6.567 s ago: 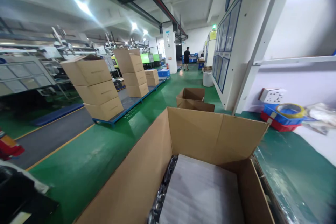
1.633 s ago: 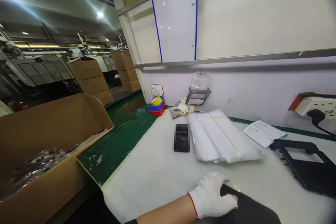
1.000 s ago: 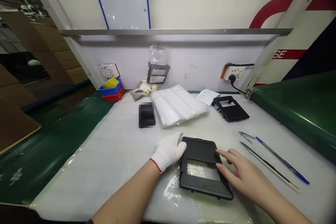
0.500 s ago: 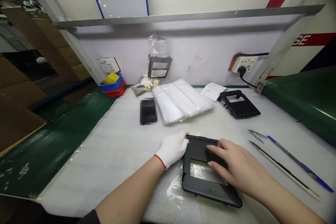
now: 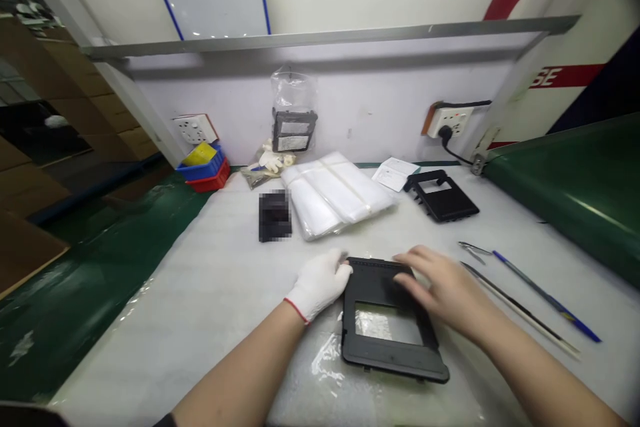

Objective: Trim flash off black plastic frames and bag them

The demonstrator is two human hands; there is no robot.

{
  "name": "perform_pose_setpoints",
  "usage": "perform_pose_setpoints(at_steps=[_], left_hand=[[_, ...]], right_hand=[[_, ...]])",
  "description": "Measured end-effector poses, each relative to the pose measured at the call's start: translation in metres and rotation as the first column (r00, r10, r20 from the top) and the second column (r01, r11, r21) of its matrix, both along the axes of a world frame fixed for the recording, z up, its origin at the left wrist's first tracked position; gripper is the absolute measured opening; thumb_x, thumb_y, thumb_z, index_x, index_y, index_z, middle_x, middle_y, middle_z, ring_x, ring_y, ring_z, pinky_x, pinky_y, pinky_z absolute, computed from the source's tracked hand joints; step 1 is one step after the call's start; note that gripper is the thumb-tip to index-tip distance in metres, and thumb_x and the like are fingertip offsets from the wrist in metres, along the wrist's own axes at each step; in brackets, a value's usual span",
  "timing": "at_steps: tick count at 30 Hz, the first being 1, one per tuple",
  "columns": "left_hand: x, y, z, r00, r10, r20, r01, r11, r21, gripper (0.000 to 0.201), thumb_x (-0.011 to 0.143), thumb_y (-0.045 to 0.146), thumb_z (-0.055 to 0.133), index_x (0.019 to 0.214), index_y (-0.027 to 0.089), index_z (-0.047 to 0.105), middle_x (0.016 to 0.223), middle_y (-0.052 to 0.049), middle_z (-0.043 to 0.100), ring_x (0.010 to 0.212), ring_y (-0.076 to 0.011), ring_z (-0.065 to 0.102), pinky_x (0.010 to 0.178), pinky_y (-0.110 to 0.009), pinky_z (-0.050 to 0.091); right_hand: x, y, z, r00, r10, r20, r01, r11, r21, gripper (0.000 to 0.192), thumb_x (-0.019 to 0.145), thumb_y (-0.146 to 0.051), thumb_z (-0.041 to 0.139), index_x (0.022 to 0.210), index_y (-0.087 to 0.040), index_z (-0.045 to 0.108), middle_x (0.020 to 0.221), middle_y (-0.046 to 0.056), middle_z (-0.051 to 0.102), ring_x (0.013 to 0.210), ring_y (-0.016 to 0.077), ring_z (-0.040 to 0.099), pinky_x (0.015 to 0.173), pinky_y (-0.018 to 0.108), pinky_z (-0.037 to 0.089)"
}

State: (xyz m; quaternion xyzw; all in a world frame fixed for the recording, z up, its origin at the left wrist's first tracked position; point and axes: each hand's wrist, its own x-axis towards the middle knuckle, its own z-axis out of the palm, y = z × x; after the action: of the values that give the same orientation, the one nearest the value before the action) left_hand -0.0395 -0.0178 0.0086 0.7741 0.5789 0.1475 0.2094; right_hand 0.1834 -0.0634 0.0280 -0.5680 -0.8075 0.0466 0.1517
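Note:
A black plastic frame (image 5: 390,350) with a rectangular window lies flat on the white foam sheet (image 5: 210,293) in front of me, partly over a clear plastic bag (image 5: 325,363). My left hand (image 5: 320,282), in a white glove, grips the frame's upper left corner. My bare right hand (image 5: 443,290) rests with spread fingers on the frame's upper right part.
Behind the frame lie a stack of clear bags (image 5: 335,193), a second black frame (image 5: 441,195), a paper slip (image 5: 396,175) and a small dark object (image 5: 275,215). Tweezers (image 5: 473,250), a blue pen (image 5: 545,295) and a thin rod (image 5: 520,313) lie at right. Red and blue bins (image 5: 205,172) stand at left.
My view swung from the cardboard box and factory floor to the workbench. Both hands came onto the black frame; since half a second ago my right hand slid slightly right on it.

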Motion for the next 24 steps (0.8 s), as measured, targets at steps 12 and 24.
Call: perform_pose_setpoints(at_steps=[12, 24], left_hand=[[0.011, -0.037, 0.057, 0.926, -0.168, -0.338, 0.257, 0.936, 0.239, 0.03, 0.082, 0.021, 0.037, 0.107, 0.022, 0.054, 0.09, -0.005, 0.057, 0.081, -0.0214, 0.057, 0.069, -0.033, 0.045], [0.112, 0.002, 0.054, 0.26, -0.718, -0.646, 0.874, 0.459, -0.158, 0.038, 0.059, 0.027, 0.067, 0.097, 0.025, 0.063, 0.109, -0.005, 0.059, 0.097, -0.0245, 0.054, 0.084, -0.035, 0.042]], right_hand=[[0.093, -0.045, -0.056, 0.788, -0.602, 0.13, 0.564, 0.79, 0.238, 0.023, 0.089, -0.027, 0.039, 0.089, -0.014, 0.059, 0.082, 0.007, 0.063, 0.078, 0.0217, 0.059, 0.063, 0.031, 0.04], [0.094, -0.044, -0.057, 0.76, -0.646, 0.073, 0.618, 0.753, 0.226, 0.022, 0.09, -0.027, 0.037, 0.099, -0.019, 0.055, 0.072, 0.004, 0.065, 0.06, 0.0193, 0.06, 0.048, 0.027, 0.029]])
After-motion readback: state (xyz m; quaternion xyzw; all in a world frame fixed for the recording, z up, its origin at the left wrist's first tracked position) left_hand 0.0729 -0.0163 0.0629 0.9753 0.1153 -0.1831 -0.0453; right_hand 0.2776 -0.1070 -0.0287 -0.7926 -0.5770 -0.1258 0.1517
